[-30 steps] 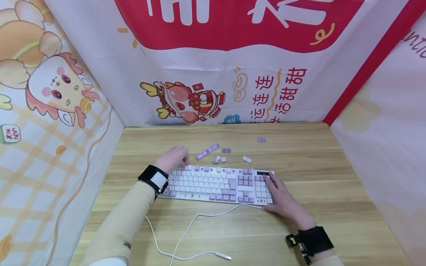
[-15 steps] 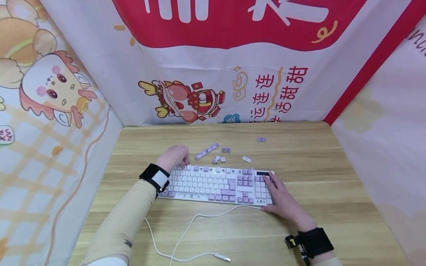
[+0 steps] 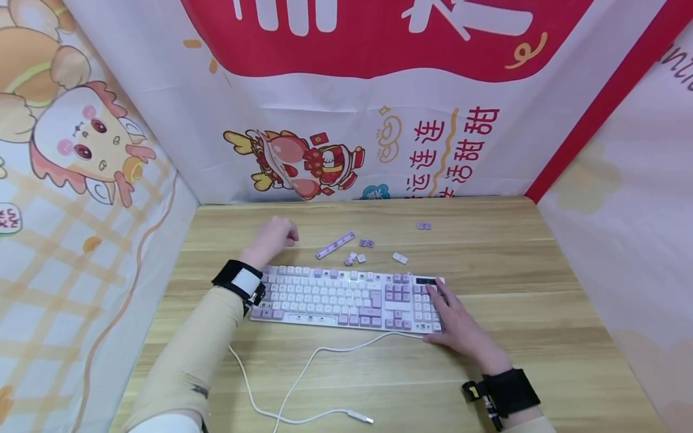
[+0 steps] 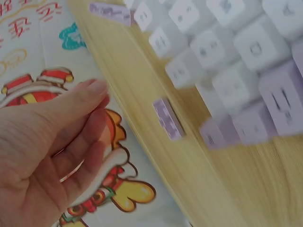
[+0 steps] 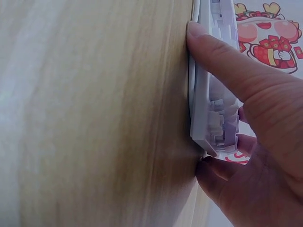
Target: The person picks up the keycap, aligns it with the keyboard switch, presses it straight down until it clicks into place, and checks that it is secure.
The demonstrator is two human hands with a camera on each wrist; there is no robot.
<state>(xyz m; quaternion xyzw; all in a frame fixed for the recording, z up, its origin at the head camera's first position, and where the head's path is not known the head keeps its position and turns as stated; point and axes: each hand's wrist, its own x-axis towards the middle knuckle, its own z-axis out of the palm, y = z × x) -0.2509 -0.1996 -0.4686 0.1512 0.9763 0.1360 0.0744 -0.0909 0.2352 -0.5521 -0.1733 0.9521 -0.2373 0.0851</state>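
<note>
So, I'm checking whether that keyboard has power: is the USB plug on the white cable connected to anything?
No, the USB plug lies loose on the wooden table in front of the keyboard, its metal end exposed.

Along the wood-grained worktop's [image 3: 509, 258] far edge hangs a red-and-white banner [image 3: 346, 96]; cartoon-printed cloth [image 3: 70, 240] left, pale cloth [image 3: 628, 228] right.
</note>
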